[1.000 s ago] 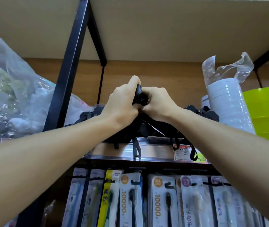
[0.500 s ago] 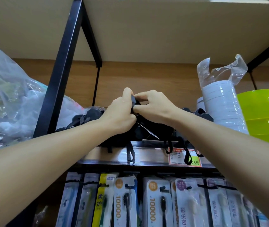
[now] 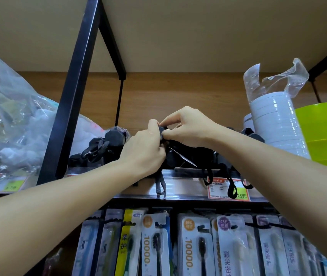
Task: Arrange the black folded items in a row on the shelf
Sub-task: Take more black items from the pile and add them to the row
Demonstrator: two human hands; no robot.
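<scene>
Several black folded items with hexagonal ends and wrist straps lie along the shelf (image 3: 186, 188). One black folded item (image 3: 162, 130) is gripped at its end by both hands, mostly hidden under them. My left hand (image 3: 144, 150) wraps around it from the left. My right hand (image 3: 186, 128) pinches its tip from above. Another black folded item (image 3: 111, 139) lies to the left, by the black post. More black folded items (image 3: 252, 134) lie at the right, partly behind my right forearm. Straps (image 3: 230, 186) dangle over the shelf edge.
A black metal post (image 3: 73, 104) stands left of the items. A clear plastic bag of goods (image 3: 9, 120) fills the left. A wrapped stack of white bowls (image 3: 274, 120) and a lime green tub (image 3: 324, 132) stand right. Packaged toothbrushes (image 3: 194, 246) hang below the shelf.
Both hands have lowered slightly with the black item. My right hand has shifted from a closed grasp to pinching the item's tip with thumb and fingers.
</scene>
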